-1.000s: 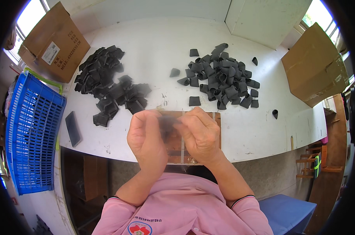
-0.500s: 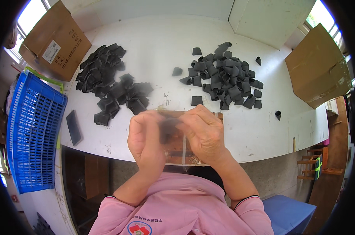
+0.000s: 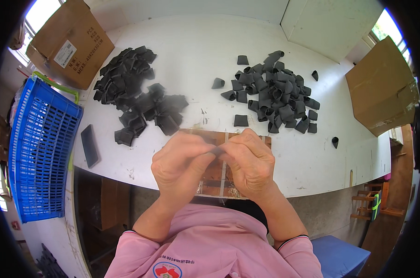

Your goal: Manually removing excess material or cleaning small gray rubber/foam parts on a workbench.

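My left hand [image 3: 180, 162] and my right hand [image 3: 252, 162] meet fingertip to fingertip over a brown taped board [image 3: 213, 173] at the table's front edge. Both pinch a small dark fabric piece [image 3: 217, 151], mostly hidden by the fingers. Beyond my left hand lies a heap of flat black fabric pieces [image 3: 122, 78], loosely spread at its near end. Past my right hand is a second heap of black fabric tubes [image 3: 281, 95], short and curled, many with open ends showing. A few single ones lie apart, among them a flattened tube [image 3: 241, 120] near my right hand.
A dark phone [image 3: 90, 146] lies on the white table [image 3: 200, 55] at the left, by a blue plastic basket [image 3: 45, 153]. Cardboard boxes stand at the back left [image 3: 71, 46] and the right [image 3: 381, 88]. A blue stool [image 3: 339, 255] is below right.
My left fingers have come in to my right fingertips and closed in a pinch. The dark piece, which hung blurred between the hands, is now mostly covered. The view has shifted slightly.
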A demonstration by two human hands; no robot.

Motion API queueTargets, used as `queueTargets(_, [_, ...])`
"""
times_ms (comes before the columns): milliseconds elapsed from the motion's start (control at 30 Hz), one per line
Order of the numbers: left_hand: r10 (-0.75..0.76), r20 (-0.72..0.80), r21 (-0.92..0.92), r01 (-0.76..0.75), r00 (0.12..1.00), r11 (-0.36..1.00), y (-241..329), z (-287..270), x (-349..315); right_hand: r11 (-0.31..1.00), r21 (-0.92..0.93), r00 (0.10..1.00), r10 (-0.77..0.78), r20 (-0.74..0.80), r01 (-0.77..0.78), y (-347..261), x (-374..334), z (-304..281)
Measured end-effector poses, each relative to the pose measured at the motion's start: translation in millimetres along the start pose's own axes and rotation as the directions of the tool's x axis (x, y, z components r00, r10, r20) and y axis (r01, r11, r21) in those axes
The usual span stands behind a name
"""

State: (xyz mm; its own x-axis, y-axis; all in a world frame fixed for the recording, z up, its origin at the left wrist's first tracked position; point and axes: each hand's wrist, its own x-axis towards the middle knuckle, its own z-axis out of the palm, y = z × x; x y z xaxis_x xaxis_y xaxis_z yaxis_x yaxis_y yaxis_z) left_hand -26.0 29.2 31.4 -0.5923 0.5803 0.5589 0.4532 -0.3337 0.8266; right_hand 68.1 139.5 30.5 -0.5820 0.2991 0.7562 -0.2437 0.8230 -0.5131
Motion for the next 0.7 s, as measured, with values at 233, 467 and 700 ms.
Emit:
queueTargets(233, [0.031,-0.022,0.141,-0.027,0.999,0.990,-6,0,-7,1.000,0.006,0.987,0.018,-0.157,-0.018,4,-11,17])
queueTargets(467, [-0.303,-0.309,0.421,0.415,0.902,0.807,-80,-55,-48,0.672,0.563,0.696,0.683,-0.222,-0.481,17,42,-45])
queueTargets(700, [-0.350,-0.178,0.774,0.350,0.920,0.527,-128,-76,-74,0.460,0.424,0.552,0.825,0.122,-0.780,5,-43,-13])
